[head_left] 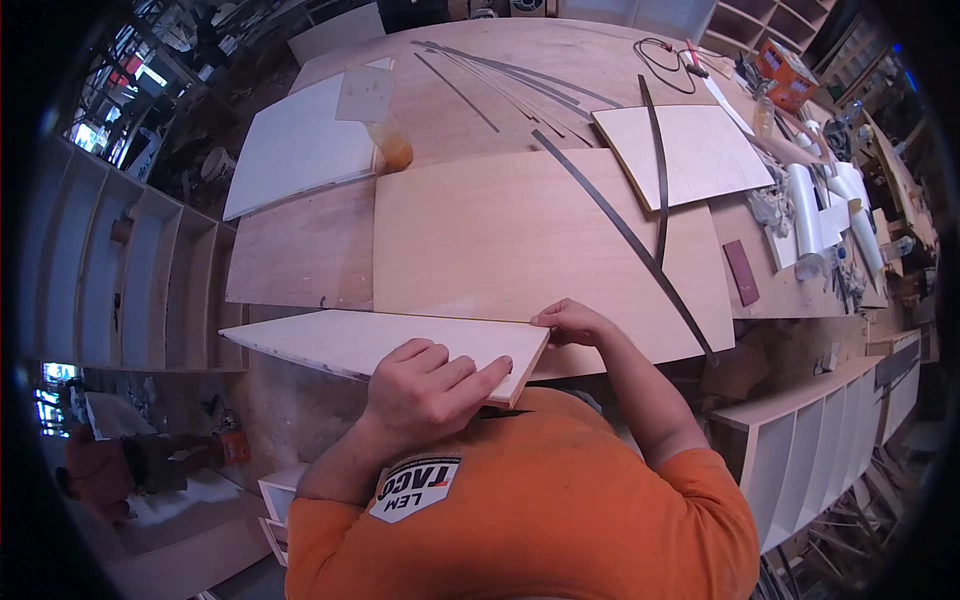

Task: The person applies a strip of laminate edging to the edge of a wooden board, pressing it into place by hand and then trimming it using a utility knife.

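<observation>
A long white-faced board (330,340) lies at the table's near edge, against my body, with a thin yellow line along its far edge. My left hand (430,390) grips its near side toward the right end, index finger stretched over the face, other fingers bent. My right hand (568,322) pinches the board's far right corner. Behind it a bare plywood sheet (480,240) carries long dark strips (610,215).
Around the table (300,280) are white panels (285,150), a bottle of amber liquid (395,150), rolls and tools (805,215). Shelving units stand left (130,260) and right (790,455). A person (95,470) is at lower left.
</observation>
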Demonstrator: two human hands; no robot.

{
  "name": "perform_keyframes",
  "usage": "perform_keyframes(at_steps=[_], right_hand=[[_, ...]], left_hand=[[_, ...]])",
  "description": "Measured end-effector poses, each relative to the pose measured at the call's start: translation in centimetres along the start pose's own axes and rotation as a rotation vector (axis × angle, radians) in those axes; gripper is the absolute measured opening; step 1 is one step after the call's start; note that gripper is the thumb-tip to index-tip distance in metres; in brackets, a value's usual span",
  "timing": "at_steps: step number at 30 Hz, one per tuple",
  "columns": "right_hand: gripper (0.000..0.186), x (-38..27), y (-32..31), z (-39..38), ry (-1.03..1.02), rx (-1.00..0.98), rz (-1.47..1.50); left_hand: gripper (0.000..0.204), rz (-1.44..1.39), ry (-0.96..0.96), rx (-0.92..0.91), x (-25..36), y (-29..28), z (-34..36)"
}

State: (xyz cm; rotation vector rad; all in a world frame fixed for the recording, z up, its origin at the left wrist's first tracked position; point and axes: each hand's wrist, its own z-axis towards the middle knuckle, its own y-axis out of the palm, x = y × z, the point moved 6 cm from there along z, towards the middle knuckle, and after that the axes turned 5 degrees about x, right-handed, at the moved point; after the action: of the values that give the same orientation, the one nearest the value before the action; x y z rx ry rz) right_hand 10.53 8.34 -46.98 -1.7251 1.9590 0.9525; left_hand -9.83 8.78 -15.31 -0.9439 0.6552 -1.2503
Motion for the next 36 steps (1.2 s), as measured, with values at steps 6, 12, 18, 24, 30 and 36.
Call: perform_keyframes(at_steps=[6,12,18,24,30,36], right_hand=[[0.027,1.6,-0.1,0.2,0.008,-0.01,0.119],[0.021,1.3,0.2,-1.7,0.053,0.088,0.292],[0.032,0.7,-1.0,-3.2,-0.046,0.099,0.069],[0.064,2.2,0.1,-4.1,-0.245,0.215,-0.208],[0.07,1.0,1.7,-6.1,-0.191,0.21,-0.267],[0.049,2.3,-18.4,-9.4,-0.413,1.473,-0.56]], left_hand=[[0.047,0.023,-0.047,0.011,-1.3,-0.7,1.1],[0.071,0.13,-0.32,0.114,-6.6,-4.1,-1.4],[0.069,0.038,-0.334,0.193,-8.7,-1.0,-3.0],[0.057,0.068,-0.245,0.221,-7.5,1.7,-0.3],[0.053,0.107,-0.239,0.207,-7.3,2.8,0.3],[0.053,0.102,-0.199,0.196,-7.1,3.7,1.5]])
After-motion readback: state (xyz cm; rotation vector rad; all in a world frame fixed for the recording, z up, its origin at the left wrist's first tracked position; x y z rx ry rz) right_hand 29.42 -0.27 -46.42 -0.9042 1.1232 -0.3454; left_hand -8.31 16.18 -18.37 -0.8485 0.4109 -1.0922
